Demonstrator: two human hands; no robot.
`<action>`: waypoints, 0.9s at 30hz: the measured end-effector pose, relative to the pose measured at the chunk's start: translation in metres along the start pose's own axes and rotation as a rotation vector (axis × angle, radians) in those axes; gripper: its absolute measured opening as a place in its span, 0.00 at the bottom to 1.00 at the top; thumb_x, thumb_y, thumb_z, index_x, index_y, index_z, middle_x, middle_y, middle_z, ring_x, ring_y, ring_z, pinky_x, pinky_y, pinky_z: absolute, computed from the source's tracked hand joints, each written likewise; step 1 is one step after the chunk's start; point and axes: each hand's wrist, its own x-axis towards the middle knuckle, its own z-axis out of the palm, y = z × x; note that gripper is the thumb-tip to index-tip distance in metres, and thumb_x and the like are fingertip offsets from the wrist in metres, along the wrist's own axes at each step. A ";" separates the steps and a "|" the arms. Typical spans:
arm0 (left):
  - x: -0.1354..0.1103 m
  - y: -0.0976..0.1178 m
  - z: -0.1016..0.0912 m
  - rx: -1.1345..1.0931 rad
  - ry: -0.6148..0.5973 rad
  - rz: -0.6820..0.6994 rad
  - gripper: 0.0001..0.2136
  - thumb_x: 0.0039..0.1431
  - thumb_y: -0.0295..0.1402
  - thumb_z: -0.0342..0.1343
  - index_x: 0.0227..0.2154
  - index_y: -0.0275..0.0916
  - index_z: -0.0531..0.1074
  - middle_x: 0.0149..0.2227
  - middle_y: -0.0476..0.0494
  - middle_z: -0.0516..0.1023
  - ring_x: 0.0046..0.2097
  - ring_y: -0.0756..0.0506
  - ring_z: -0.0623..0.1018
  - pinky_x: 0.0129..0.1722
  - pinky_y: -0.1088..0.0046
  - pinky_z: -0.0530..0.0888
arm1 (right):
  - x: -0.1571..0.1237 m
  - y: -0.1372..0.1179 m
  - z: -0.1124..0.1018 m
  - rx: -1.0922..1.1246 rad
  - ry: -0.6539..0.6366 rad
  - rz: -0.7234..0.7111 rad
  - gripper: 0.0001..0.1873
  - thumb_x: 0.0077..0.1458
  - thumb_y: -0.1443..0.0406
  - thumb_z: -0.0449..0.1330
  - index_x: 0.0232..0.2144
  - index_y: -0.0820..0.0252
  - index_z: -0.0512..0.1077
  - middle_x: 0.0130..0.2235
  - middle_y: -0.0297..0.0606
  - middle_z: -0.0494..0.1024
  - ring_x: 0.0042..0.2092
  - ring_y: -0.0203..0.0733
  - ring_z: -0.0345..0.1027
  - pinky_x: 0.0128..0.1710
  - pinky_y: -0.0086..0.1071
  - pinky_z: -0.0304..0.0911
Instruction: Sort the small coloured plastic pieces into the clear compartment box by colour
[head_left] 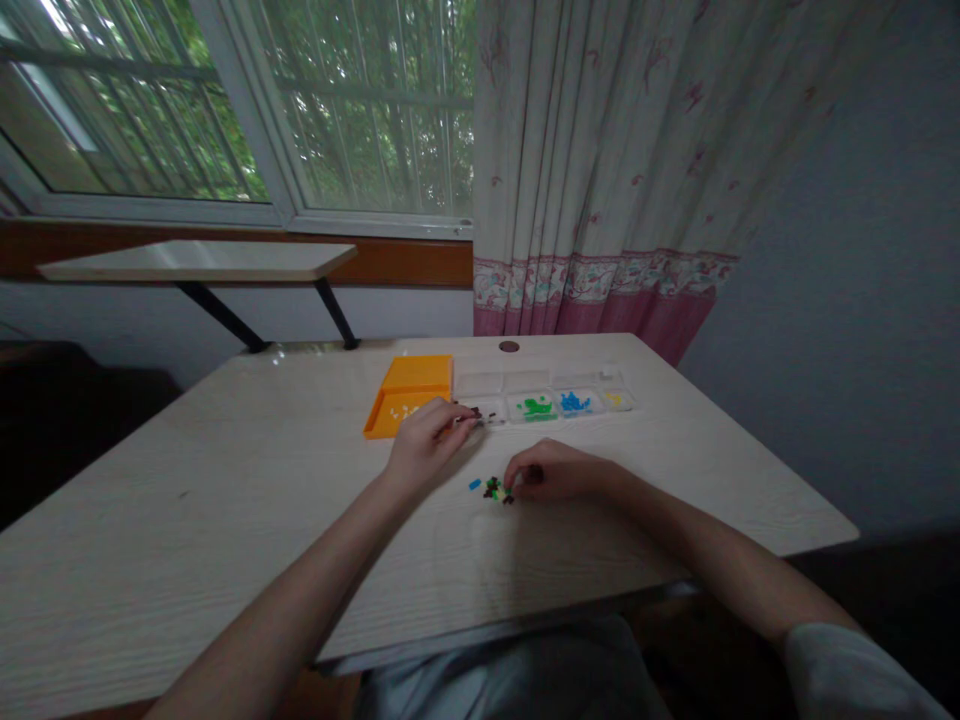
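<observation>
My left hand is at the clear box's compartment of small dark brown pieces, fingertips pinched together over it. Whatever lies between those fingertips is too small to make out. My right hand has its fingers curled, thumb and index tips touching the right side of a small mixed pile of green, dark brown and yellowish pieces on the table. Its fingertips look closed, but any piece in them is hidden. A single blue piece lies just left of the pile.
The clear divided box stands with its lid open; further compartments hold green pieces, blue pieces and yellow pieces. An open orange case with white bits is left of it. A raised shelf stands at the table's back left.
</observation>
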 end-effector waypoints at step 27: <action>0.000 -0.030 0.021 0.150 -0.090 -0.251 0.10 0.54 0.33 0.48 0.34 0.37 0.73 0.31 0.44 0.73 0.32 0.49 0.71 0.32 0.76 0.65 | 0.008 0.010 0.009 0.157 0.233 0.184 0.13 0.49 0.58 0.56 0.30 0.62 0.73 0.19 0.28 0.63 0.21 0.27 0.52 0.20 0.21 0.47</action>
